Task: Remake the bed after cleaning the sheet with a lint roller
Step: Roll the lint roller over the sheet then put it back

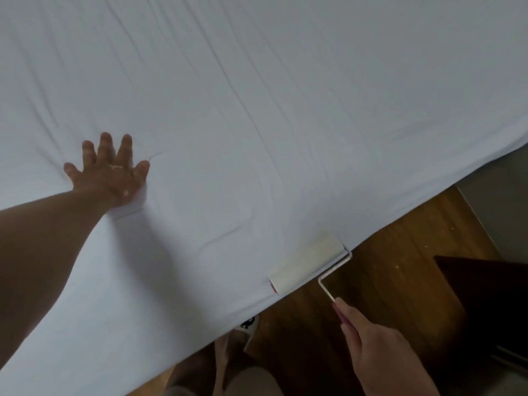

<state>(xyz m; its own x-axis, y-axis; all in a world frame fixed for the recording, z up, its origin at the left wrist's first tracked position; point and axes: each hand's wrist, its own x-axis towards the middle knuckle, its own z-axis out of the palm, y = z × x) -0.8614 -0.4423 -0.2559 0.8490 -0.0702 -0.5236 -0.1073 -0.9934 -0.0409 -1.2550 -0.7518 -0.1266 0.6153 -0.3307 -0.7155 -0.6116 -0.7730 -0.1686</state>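
The left arm reaches out straight from the lower left, and the left hand [110,174] lies palm down on the white sheet [285,110]. Its fingers [105,144] are spread wide and straight and press into the cloth, which dents and creases around the palm. Long shallow wrinkles run across the sheet beyond it.

The right hand [380,352] comes up from the lower right, off the side of the bed and over the wooden floor [400,247]. It grips the pink handle [339,311] of the lint roller [307,264], with the forefinger laid along the handle and the other fingers curled round it. A thin bent rod joins the handle to the roll. The pale roll lies on the sheet right at the bed's near edge, well apart from the left hand.

A dark piece of furniture [491,304] stands on the floor to the right. Under the edge of the bed a shoe [251,324] shows, with the person's leg below it.
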